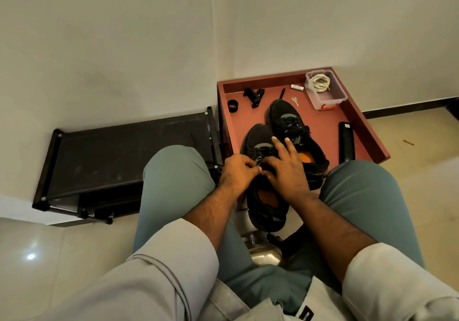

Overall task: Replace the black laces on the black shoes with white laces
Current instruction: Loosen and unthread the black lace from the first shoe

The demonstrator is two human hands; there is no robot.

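L hand: pinching black lace on near shoe
R hand: fingers spread, resting on shoe
White laces: in clear box, desk back corner

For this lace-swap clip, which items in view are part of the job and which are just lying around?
Part of the job:
- near black shoe, left hand pinching at its laces, right hand resting on it
- far black shoe, black laces in
- white laces in the clear box

Lying about:
- key
- black ring
- black clamp-like part
- long black case
- small white tube
- black rack
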